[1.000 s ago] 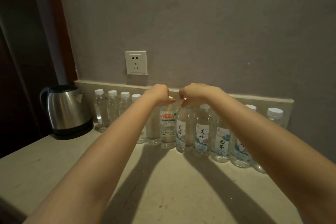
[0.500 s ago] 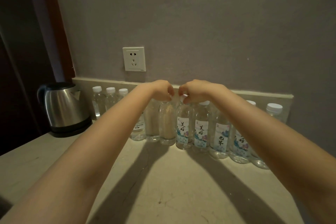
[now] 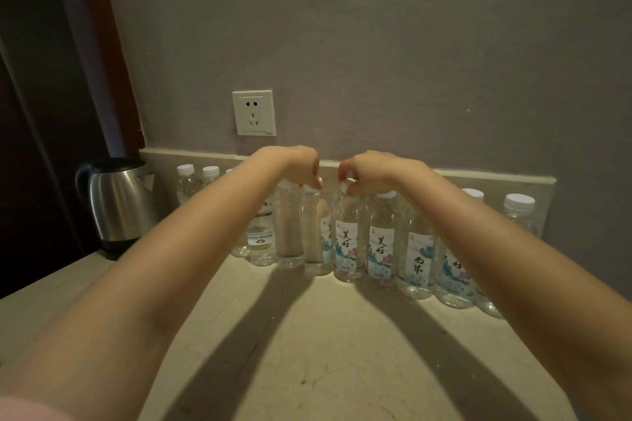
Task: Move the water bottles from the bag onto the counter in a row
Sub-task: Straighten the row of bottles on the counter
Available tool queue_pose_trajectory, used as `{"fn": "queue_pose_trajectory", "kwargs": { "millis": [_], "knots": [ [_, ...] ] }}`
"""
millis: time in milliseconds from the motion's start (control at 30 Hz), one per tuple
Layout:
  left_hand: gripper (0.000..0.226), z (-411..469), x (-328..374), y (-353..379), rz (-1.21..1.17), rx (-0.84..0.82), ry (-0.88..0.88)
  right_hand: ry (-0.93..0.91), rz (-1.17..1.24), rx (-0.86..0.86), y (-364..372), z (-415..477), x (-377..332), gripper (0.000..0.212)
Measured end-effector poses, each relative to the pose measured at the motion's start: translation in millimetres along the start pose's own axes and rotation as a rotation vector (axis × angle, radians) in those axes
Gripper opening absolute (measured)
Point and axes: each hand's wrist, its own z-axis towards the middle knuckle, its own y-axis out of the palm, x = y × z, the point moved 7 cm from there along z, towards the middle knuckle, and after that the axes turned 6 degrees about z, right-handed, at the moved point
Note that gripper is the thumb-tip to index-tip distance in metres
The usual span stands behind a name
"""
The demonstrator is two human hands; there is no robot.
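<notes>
Several clear water bottles with white caps stand in a row along the back of the beige counter (image 3: 307,345), against the low backsplash. My left hand (image 3: 301,169) pinches the cap of a middle bottle (image 3: 316,236) from above. My right hand (image 3: 371,173) pinches the cap of the neighbouring bottle (image 3: 347,239), which has a blue flowered label. Both bottles stand upright on the counter, close together. My forearms hide parts of the row on both sides. No bag is in view.
A steel electric kettle (image 3: 118,205) stands at the counter's left end beside a dark door frame. A white wall socket (image 3: 253,112) sits above the row. More bottles (image 3: 518,215) reach to the right end of the backsplash.
The left-hand bottle has turned, so its red-and-white label no longer faces me. Both hands stay on the two caps. The view has shifted slightly.
</notes>
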Motion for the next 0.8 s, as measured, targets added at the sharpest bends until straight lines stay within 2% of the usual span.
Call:
{"fn": "queue_pose_trajectory", "kwargs": {
  "millis": [67,200,333,500,800],
  "knots": [
    [0.03,-3,5,0,0.053,-0.025,0.048,0.004,-0.005,0.001,0,0,0,0.035],
    [0.044,-5,8,3,0.006,0.018,0.081,0.018,-0.007,-0.002,1,1,1,0.036],
    [0.033,-4,-1,10,-0.073,0.128,-0.021,0.021,0.021,-0.002,2,3,2,0.036],
    [0.044,0,-6,13,-0.14,0.219,-0.037,0.02,0.058,0.024,0,3,4,0.035],
    [0.047,9,-8,13,-0.13,0.296,0.102,0.183,0.093,0.091,4,-13,0,0.041]
  ]
}}
